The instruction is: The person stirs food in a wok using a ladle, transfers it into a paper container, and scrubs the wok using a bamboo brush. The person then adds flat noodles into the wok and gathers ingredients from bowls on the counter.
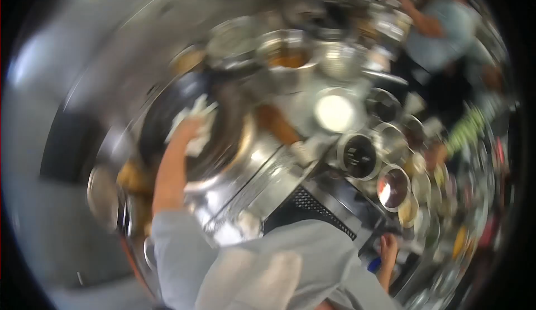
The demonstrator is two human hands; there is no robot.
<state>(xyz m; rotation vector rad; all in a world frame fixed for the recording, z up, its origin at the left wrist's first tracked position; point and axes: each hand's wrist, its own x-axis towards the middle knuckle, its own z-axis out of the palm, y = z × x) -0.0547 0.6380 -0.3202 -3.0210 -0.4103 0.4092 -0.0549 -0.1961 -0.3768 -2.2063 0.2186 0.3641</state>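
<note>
My left arm reaches into a large dark wok (159, 112). My left hand (191, 127) is closed on a crumpled white cloth (202, 114), which lies against the inside of the wok. Close to the wok's right side is a brown handle-like piece (277, 125) with a pale end. My right hand (388, 246) is low at the right, beside the counter edge and near a small blue thing (374, 265). Motion blur smears its fingers, and nothing can be made out in it.
Several round containers (358, 156) crowd the counter at the right. A bowl with white contents (335, 113) stands behind them. Pots, one with orange-brown liquid (287, 56), line the back. A co-worker (441, 34) stands at the upper right. A black perforated grate (318, 207) lies before me.
</note>
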